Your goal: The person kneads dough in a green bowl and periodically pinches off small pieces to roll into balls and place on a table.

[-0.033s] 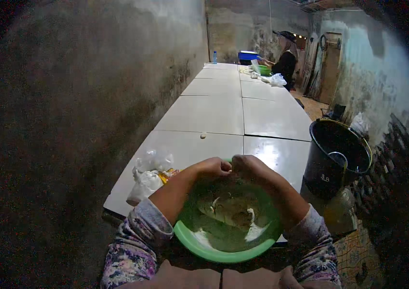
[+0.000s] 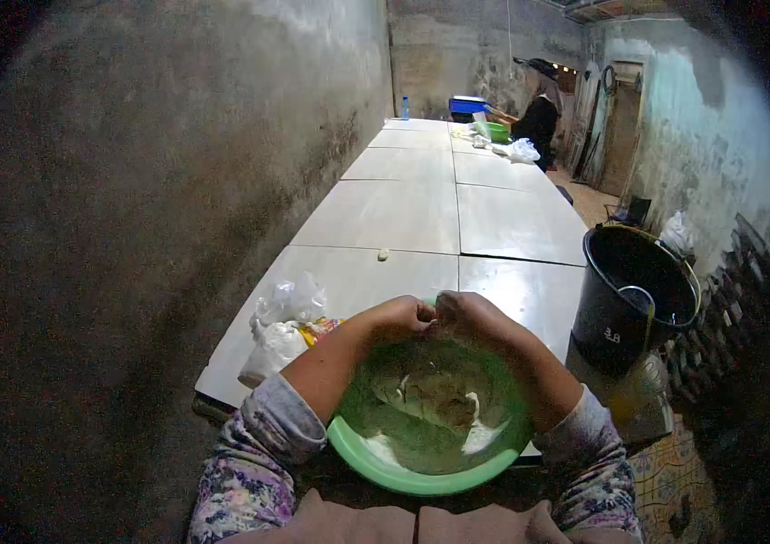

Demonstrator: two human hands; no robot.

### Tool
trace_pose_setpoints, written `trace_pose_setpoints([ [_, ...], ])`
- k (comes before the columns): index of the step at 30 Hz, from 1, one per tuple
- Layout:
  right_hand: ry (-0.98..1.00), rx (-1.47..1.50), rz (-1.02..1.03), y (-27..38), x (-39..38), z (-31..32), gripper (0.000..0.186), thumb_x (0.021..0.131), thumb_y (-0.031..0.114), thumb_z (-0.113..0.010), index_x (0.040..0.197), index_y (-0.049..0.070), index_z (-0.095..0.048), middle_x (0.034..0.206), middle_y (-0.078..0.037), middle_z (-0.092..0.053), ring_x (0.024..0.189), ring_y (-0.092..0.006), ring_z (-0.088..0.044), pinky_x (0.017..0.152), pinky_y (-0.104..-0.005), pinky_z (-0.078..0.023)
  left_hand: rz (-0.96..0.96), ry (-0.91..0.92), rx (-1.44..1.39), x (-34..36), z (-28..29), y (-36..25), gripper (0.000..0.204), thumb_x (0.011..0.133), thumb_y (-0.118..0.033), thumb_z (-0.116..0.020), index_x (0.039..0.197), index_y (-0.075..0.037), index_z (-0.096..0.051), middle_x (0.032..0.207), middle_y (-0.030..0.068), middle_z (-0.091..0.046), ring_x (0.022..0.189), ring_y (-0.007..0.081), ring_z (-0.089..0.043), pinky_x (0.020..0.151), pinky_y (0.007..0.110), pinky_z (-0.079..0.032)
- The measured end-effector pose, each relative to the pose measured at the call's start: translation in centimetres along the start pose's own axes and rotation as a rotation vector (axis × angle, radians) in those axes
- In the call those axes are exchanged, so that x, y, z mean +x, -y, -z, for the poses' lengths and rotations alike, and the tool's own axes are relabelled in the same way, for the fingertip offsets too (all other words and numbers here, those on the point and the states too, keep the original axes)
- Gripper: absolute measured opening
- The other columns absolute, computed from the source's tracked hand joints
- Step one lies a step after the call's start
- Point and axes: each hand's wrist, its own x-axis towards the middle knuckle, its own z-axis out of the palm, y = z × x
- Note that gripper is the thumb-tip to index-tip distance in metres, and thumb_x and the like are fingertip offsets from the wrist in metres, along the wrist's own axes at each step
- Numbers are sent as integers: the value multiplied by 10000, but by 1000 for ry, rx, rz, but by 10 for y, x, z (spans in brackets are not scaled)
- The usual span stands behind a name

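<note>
A green plastic basin [image 2: 423, 480] sits at the near end of the table, with white powder and a grayish brown substance inside. My left hand [image 2: 407, 313] and my right hand [image 2: 462, 313] meet above its far side, fingers curled closed and close together; whatever they pinch is too small or hidden to make out. Just left of the basin are clear and white plastic bags [image 2: 278, 344] and a yellow and red packet [image 2: 319, 331]. A small pale round lump [image 2: 383, 255] lies on the white tiled tabletop [image 2: 394, 218] beyond my hands.
A large black bucket [image 2: 611, 308] stands at the right edge. At the far end a person [image 2: 541, 122] in dark clothing is beside a blue container [image 2: 468, 106], a green bowl [image 2: 499, 133], white bags [image 2: 523, 151] and a bottle [image 2: 405, 108]. A bare wall [image 2: 176, 181] runs along the left.
</note>
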Motion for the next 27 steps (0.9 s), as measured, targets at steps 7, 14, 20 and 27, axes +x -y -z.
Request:
trace_pose_setpoints([
  [7,7,-7,102,-1,0,1,188,768,62,-619,941,34,-548,830,-101,-609,740,-192,-578,675,-318,-459,156,17,-158,7,-6,-1,337,694,-17,-582,1030,10,-584,923,85,-650,838,136,-570,776,309,-447],
  [14,-15,-201,-72,19,-4,8,143,750,78,-632,876,26,-587,819,-136,-616,731,-214,-585,663,-328,-455,81,103,-697,-7,6,2,311,779,-64,-518,1075,0,-591,958,28,-607,844,118,-545,776,279,-448],
  [20,-9,-88,9,7,-2,9,124,761,25,-575,885,23,-588,827,-145,-624,715,-222,-581,649,-336,-453,41,69,-538,-1,6,13,290,819,-115,-539,1088,-33,-611,966,9,-631,850,95,-551,780,256,-439],
  [27,-43,21,32,4,1,9,151,742,47,-584,888,12,-597,835,-155,-619,716,-284,-592,657,-366,-455,-9,24,-328,-1,2,4,215,859,-198,-530,952,-40,-644,872,3,-645,816,102,-548,776,265,-430],
])
